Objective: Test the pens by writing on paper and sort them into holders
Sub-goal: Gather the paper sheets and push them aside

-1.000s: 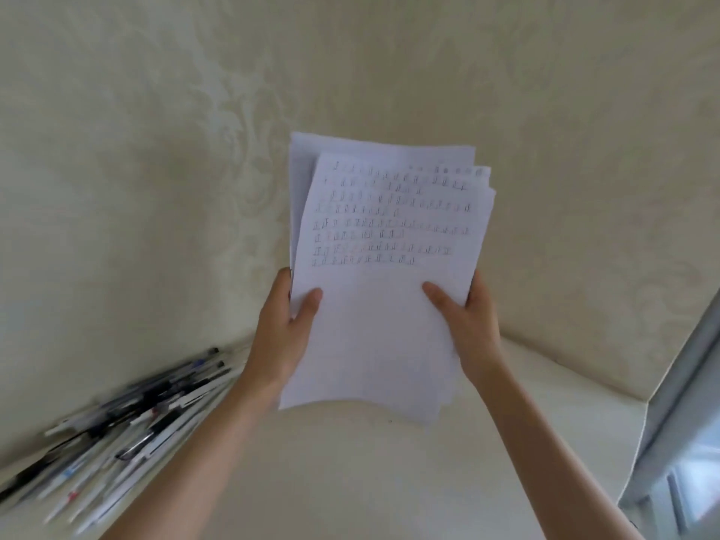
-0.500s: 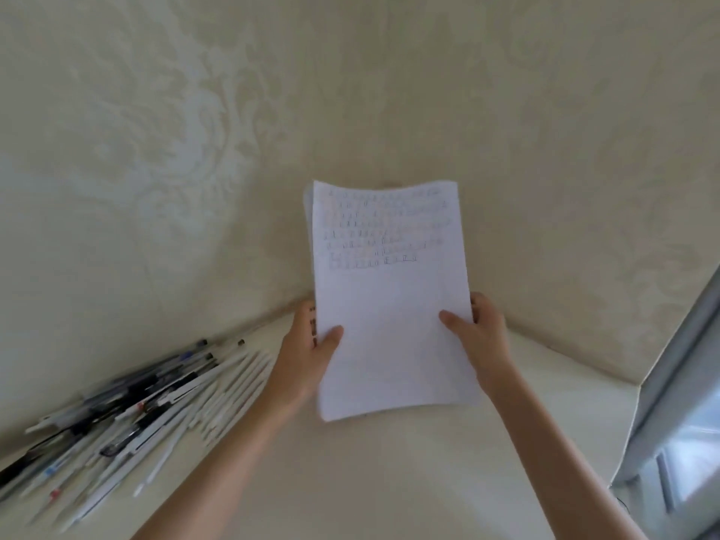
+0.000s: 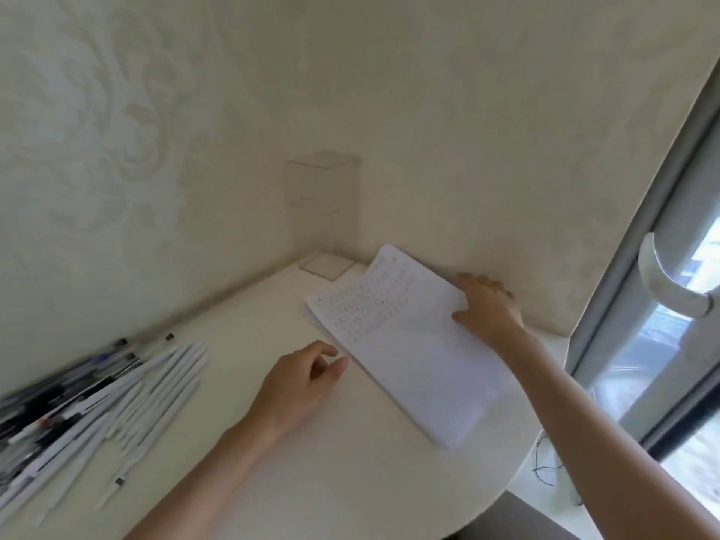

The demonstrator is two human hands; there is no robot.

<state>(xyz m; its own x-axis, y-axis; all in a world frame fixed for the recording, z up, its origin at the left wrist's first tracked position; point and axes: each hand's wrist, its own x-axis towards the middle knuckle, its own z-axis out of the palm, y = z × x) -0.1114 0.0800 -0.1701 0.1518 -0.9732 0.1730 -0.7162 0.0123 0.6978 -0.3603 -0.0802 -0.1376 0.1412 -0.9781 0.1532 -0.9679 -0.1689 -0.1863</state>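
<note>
Fingers of the right hand curl over the far edge of the paper, thumb on top, pinching the stack where it lies on the table. The left hand, loosely curled and holding nothing, sits just beside it. The pens lie heaped at the left. The clear holder looks empty, so testing and sorting seem not yet begun.

Table: cream top, lower half of the frame, rounded edge at lower right.
Wall: pale, embossed floral pattern, upper frame.
Window: grey frame, right edge.
Handle: white, curved, on the window.
Wire: thin, dark, lower right.
</note>
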